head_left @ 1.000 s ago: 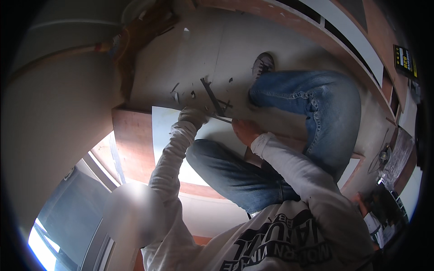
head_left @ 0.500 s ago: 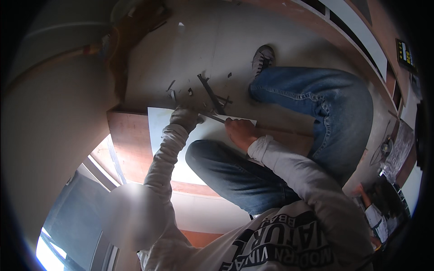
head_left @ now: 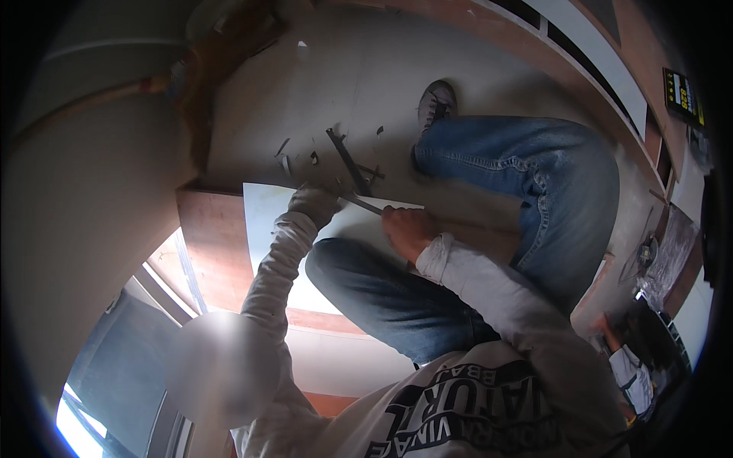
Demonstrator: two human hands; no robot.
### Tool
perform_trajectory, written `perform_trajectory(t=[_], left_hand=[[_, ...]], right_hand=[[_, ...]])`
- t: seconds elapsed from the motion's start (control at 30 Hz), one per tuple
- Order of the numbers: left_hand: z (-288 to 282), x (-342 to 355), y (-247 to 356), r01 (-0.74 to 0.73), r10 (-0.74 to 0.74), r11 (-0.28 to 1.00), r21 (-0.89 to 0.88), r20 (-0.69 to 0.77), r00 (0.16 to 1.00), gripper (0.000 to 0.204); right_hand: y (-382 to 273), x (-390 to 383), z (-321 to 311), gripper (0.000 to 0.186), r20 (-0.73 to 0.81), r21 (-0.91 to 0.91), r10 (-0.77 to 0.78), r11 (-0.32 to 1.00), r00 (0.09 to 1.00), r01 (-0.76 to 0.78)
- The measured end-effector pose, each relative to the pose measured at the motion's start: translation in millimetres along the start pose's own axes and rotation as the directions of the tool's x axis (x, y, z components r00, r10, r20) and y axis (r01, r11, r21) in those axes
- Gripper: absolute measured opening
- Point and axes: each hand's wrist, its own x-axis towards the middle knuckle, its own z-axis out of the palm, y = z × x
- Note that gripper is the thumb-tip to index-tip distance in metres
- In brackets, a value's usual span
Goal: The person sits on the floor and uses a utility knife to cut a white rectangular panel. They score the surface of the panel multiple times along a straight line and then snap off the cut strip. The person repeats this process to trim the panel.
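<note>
My right hand (head_left: 410, 231) is closed around the near end of a thin, flat grey bar (head_left: 362, 204). The bar slants up to my left hand (head_left: 314, 204), whose curled fingers meet its other end; their tips are in shadow. Both hands rest over the far edge of a white panel (head_left: 263, 229), and the bar lies along that edge. Whether it is a file or a trim strip I cannot tell. My bent knee covers part of the panel. Just beyond the bar, a long dark strip (head_left: 347, 160) lies on the floor.
Dark scraps (head_left: 314, 158) and a pale curled offcut (head_left: 286, 164) are scattered on the floor (head_left: 267, 99). A reddish-brown board (head_left: 210, 237) shows left of the panel. My shoe (head_left: 437, 105) is at the far side. Wooden framing (head_left: 527, 53) curves along the upper right; another person's arm (head_left: 611, 336) shows lower right.
The whole view has shifted slightly left. Both hands keep their hold on the bar, with almost no movement along the panel's edge.
</note>
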Motion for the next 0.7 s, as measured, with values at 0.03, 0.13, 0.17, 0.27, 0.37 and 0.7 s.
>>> perform_trajectory(t=[0.03, 0.13, 0.17, 0.27, 0.37, 0.7], left_hand=[[4, -2, 5, -0.049, 0.048, 0.998, -0.027, -0.046, 0.998, 0.045], [23, 6, 12, -0.072, 0.073, 0.997, 0.016, -0.110, 0.991, 0.048], [24, 7, 13, -0.083, 0.086, 0.996, 0.027, -0.104, 0.991, 0.048], [26, 13, 14, -0.088, 0.092, 0.995, 0.044, -0.090, 0.992, 0.048], [33, 18, 14, -0.043, 0.046, 0.998, 0.040, -0.070, 0.996, 0.047], [15, 23, 18, 0.122, -0.124, 0.992, 0.028, 0.127, 0.984, 0.033]], right_hand=[[3, -8, -4, 0.008, -0.012, -0.005, -0.002, 1.000, 1.000, 0.002], [4, -13, -14, 0.009, -0.002, -0.081, -0.023, 0.996, 1.000, 0.022], [3, -15, -14, 0.010, 0.011, -0.108, -0.028, 0.994, 1.000, 0.029], [12, -12, -3, 0.010, -0.009, -0.117, 0.002, 0.993, 1.000, -0.003], [20, -15, 0, 0.011, 0.013, -0.002, -0.009, 1.000, 1.000, 0.009], [38, -3, 28, 0.010, -0.057, -0.014, -0.001, 1.000, 0.998, 0.000]])
